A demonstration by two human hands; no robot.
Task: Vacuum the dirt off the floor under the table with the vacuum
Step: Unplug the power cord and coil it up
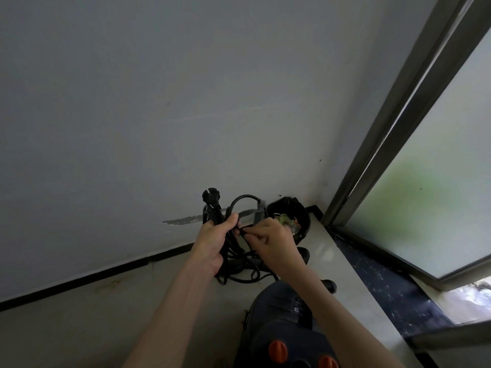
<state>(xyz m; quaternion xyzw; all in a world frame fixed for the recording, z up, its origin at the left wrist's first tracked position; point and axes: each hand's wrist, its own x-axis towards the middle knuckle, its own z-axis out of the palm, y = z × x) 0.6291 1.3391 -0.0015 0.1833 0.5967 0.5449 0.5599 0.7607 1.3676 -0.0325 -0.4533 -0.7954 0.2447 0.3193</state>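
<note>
Early stage: left hand (212, 243) grips bundled power cord (228, 258), plug (211, 194) at 12 o'clock; right hand (268, 240) pinches cord, probably unwinding. Vacuum (281, 330) at 6 o'clock on floor (106, 314). Plugging in, vacuuming remain.

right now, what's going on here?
A person is undoing the vacuum's bundled black cord. The left hand grips the bundle, with the plug sticking up above it. The right hand pinches a strand or tie at the bundle. The vacuum, dark with orange knobs, sits on the floor below the arms. A black bin stands in the corner by the wall and the window. No vacuuming yet; the plug is not in a socket.
</note>
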